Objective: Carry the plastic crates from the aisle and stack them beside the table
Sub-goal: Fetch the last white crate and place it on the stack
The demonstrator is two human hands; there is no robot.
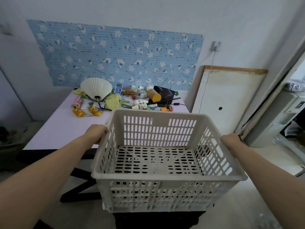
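Observation:
A white slotted plastic crate [158,190] fills the lower middle of the head view, empty, held up in front of me. My left hand [97,132] grips its left rim and my right hand [231,139] grips its right rim. The crate hangs at the right end of a pale pink table [54,129], overlapping its front right corner. Something dark [158,219] sits on the floor directly under the crate; I cannot tell what it is.
The table's far half carries a white fan [95,87], snack packets, bottles and a black bag. A white board [227,93] leans on the wall to the right of the table. A doorway frame [270,90] stands at the far right. Black table legs [82,187] cross below.

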